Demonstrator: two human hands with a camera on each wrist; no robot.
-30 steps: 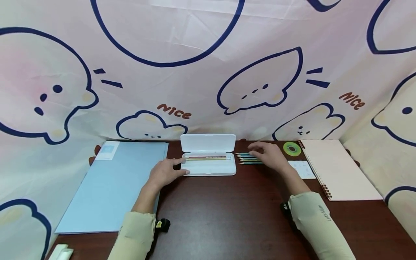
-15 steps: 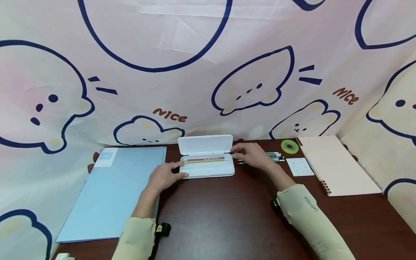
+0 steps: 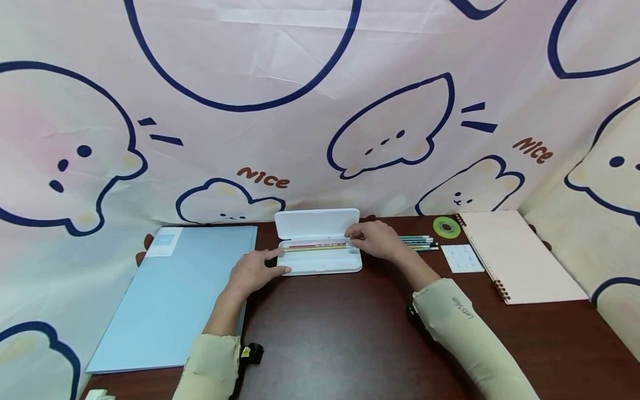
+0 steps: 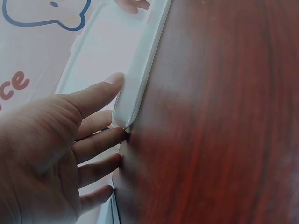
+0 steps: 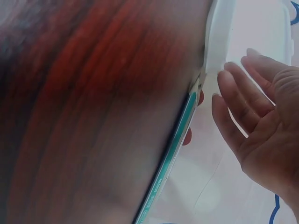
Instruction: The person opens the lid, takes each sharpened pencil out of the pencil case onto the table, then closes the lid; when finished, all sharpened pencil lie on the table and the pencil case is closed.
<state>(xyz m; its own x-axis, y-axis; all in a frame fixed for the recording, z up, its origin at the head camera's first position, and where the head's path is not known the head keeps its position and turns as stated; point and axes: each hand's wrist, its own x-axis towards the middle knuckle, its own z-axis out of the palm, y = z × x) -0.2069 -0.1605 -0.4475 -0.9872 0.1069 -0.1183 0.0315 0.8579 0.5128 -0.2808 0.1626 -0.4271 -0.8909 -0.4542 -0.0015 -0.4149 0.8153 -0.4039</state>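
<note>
A white pencil case (image 3: 325,263) lies with its lid raised at the far side of the desk. Inside are slim pencils (image 3: 312,249), red and yellowish. My left hand (image 3: 252,270) holds the case's left end; in the left wrist view the thumb is over the rim and fingertips meet the corner. My right hand (image 3: 376,239) hovers at the case's right end, fingers loosely bent, close to the pencil ends. No object shows between those fingers in the right wrist view. Just right of the case lie several teal pencils (image 3: 419,243), partly hidden by the right hand.
A blue folder (image 3: 175,300) lies to the left. On the right are a green round disc (image 3: 446,227), a small white card (image 3: 462,258) and a spiral notebook (image 3: 525,258). A patterned cloth (image 3: 300,139) hangs behind the desk. A white object (image 3: 99,394) is at the lower left.
My right hand has moved left from above the loose pencils to the right end of the case. The left hand keeps its place on the case. The head view has shifted slightly.
</note>
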